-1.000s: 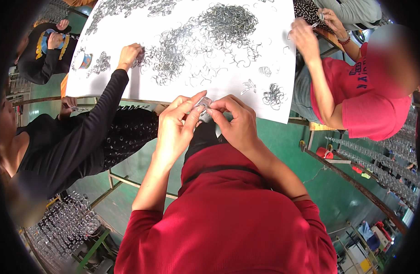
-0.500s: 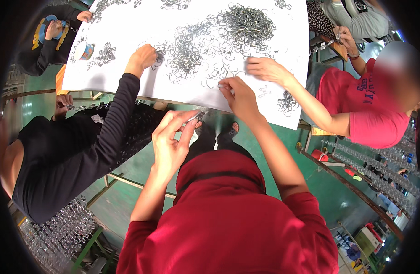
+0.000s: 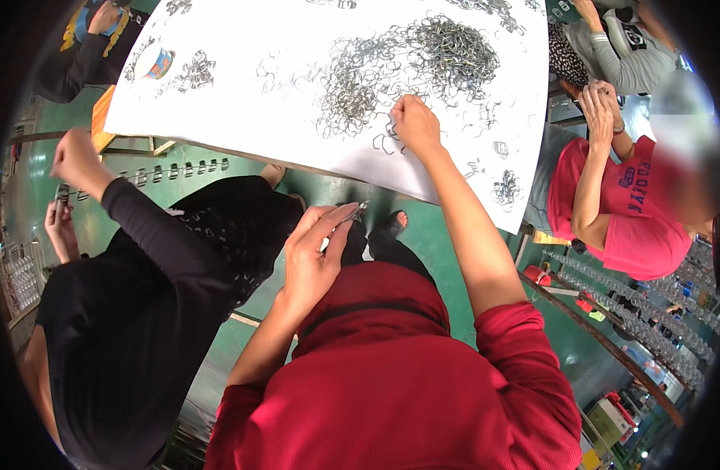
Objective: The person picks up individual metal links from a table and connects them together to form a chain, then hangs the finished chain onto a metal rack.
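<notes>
My left hand [image 3: 313, 254] is in front of the white table [image 3: 242, 117], thumb and fingers pinched on a small silvery metal piece [image 3: 360, 210]. Only the tip of that piece shows. Over the near part of the tabletop is my right hand [image 3: 417, 125], its fingers closed. Whatever they hold is hidden. Loose bent metal links [image 3: 387, 144] lie just below its fingertips. Beyond it a dense heap of links [image 3: 458, 56] sits at the back right, with a thinner spread of links [image 3: 348, 102] to its left.
A co-worker in black [image 3: 133, 313] sits close on my left, one hand raised beside a link chain [image 3: 172, 171]. On the right a co-worker in a red shirt [image 3: 634, 211] has both hands together off the table. A round tub [image 3: 154, 63] stands at the table's left.
My right hand has closed and shifted slightly up and right. The left co-worker's arm has left the table and swung left; the right co-worker's hand has drawn back from the links.
</notes>
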`<act>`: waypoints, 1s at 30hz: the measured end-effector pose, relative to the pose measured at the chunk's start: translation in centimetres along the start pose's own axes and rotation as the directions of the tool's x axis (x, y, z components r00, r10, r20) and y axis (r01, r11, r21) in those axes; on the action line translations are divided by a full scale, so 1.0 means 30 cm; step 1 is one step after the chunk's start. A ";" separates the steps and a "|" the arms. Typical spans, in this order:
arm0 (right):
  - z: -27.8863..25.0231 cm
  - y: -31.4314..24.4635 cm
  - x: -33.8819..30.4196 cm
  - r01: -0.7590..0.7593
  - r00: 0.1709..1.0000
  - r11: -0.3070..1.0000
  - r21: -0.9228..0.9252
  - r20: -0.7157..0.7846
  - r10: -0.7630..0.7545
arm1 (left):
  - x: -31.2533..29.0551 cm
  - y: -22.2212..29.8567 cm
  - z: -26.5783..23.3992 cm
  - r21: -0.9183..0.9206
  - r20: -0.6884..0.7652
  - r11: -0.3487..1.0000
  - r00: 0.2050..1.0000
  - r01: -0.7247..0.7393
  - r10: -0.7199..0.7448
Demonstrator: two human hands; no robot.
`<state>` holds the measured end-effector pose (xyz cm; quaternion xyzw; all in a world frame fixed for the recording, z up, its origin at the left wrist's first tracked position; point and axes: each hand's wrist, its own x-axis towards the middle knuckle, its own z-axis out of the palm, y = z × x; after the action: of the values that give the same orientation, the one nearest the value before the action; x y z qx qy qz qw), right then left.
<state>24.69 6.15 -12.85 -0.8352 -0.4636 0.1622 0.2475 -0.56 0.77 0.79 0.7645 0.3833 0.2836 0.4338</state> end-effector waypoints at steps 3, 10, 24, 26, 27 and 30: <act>-0.041 0.000 -0.021 -0.058 0.998 0.998 0.027 0.039 0.057 | 0.004 -0.019 0.003 0.006 -0.012 1.000 1.000 -0.020 0.020; 0.043 -0.008 0.040 0.069 0.995 0.977 -0.200 0.090 -0.052 | 0.001 -0.036 0.018 0.016 -0.048 0.998 0.997 -0.063 0.064; -0.251 -0.286 -0.494 -0.215 0.967 0.430 0.877 0.252 -0.031 | -0.050 -0.089 0.012 -0.091 -0.150 0.996 0.989 -0.020 0.007; -0.247 -0.320 -0.551 -0.208 0.971 0.421 0.883 0.239 -0.022 | -0.055 -0.100 0.006 -0.089 -0.161 0.995 0.986 -0.054 0.039; -0.242 -0.333 -0.571 -0.200 0.974 0.452 0.869 0.228 -0.006 | -0.057 -0.100 0.000 -0.091 -0.170 0.993 0.984 -0.070 0.054; -0.204 -0.355 -0.595 -0.116 0.992 0.467 0.876 0.127 0.008 | -0.059 -0.098 -0.016 -0.085 -0.181 0.989 0.978 -0.117 0.100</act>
<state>11.13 -5.94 -1.06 -0.5950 -0.2955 0.4300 0.6114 -2.89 0.49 -1.75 0.7344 0.3640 0.3916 0.4181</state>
